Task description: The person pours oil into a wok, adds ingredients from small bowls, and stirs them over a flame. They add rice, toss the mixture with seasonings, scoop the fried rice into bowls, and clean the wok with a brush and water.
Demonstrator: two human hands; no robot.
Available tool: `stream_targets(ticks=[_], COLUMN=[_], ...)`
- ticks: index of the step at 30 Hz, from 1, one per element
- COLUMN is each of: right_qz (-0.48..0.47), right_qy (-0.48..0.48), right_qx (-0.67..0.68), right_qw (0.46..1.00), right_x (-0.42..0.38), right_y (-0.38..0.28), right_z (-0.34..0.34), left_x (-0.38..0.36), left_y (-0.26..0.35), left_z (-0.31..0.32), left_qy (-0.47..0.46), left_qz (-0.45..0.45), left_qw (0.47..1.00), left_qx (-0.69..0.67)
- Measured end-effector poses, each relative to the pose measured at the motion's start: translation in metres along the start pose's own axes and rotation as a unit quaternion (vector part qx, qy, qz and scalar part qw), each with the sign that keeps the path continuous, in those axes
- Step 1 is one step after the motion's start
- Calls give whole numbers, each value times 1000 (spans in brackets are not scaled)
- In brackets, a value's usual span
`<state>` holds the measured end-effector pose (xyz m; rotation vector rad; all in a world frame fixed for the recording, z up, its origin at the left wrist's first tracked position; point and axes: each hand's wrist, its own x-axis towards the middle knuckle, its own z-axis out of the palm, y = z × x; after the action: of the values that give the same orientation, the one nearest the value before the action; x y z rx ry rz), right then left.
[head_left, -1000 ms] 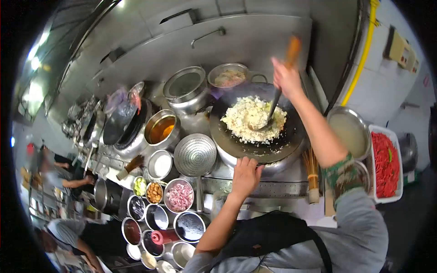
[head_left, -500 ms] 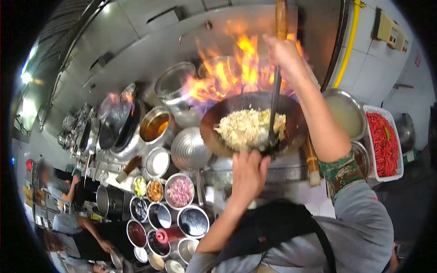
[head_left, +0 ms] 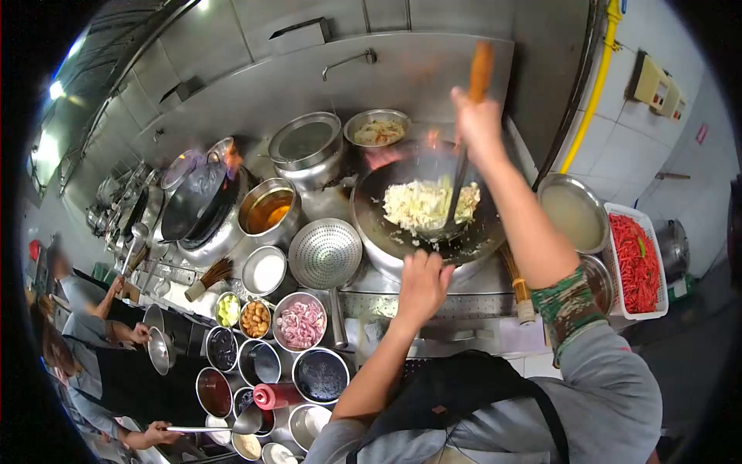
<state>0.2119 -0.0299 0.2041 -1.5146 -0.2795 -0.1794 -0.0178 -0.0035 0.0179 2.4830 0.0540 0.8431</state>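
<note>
My left hand [head_left: 423, 286] is closed on the near edge of a dark wok [head_left: 369, 213]; whether it grips an ear handle there is hidden. My right hand [head_left: 478, 127] wraps around the wooden handle of a ladle [head_left: 457, 182], held steeply over the wok. The ladle's metal bowl is down among pale chopped food [head_left: 417, 203] with yellow-green bits, in the middle of the wok. A small flame [head_left: 433, 138] shows at the wok's far rim.
Left of the wok are a perforated strainer [head_left: 325, 254], a pot of amber liquid [head_left: 267, 213] and several ingredient bowls. Red chillies [head_left: 637, 259] fill a white basket on the right. Co-workers stand at left; one person's hand [head_left: 160, 433] holds a ladle [head_left: 246, 421] over the bowls.
The tall flames behind the wok have shrunk to a small one. The wok now sits level on the stove, less tilted toward me. A co-worker's ladle has come in over the sauce bowls.
</note>
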Motion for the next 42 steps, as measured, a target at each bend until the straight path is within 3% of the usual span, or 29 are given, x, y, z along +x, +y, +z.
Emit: stream_targets(ticks=[2,3,4,6,8,12,13,16,18,21,24,25,28,32,36,39,42], right_qz=[-76,-119,-114,-72,-63,-96,-137,-134,-100,-76,-48,-91,-19,111,107,18,-13], right_qy=[-5,21,-13,-80,-39,-64,-64,-22,-76,-170,-118,-172,-137,-169,-144,-58,-21], right_qx=[47,5,48,124,115,187,191,230,145,168,255,305,305,245,158,106,114], right_qw=[996,993,992,986,991,976,970,964,981,968,959,932,942,948,971,993,993], right_x=[-7,9,26,32,43,32,36,36,29,57,63,65,62,80,53,26,22], right_y=[13,28,18,9,-2,-52,-44,19,86,75,34,41,106,42,-1,9,25], right_z=[7,0,-10,-30,-37,-46,-51,-50,-30,-25,-33,-38,-3,-15,-43,-31,-36], left_x=[-27,-42,-58,-58,-33,12,14,19,18,18,24,22,18,-2,24,23,-35], left_y=[-23,-28,-25,-3,5,-13,-18,-27,-31,-31,-29,-30,-31,-15,46,17,-19], left_z=[25,29,24,-7,-25,-7,-1,13,19,26,24,23,27,12,-37,-3,42], left_qy=[-21,-27,-91,-9,-38,16,10,1,11,-17,-37,-40,-38,-44,13,42,-29], left_qz=[-3,-2,-29,48,-31,-10,-16,-19,-4,-23,-22,-20,-3,4,-3,-9,13], left_qw=[1000,999,995,998,999,1000,1000,1000,1000,1000,999,999,999,999,999,999,998], left_qx=[17,23,27,-28,7,10,11,8,8,-4,12,15,12,2,-36,-2,51])
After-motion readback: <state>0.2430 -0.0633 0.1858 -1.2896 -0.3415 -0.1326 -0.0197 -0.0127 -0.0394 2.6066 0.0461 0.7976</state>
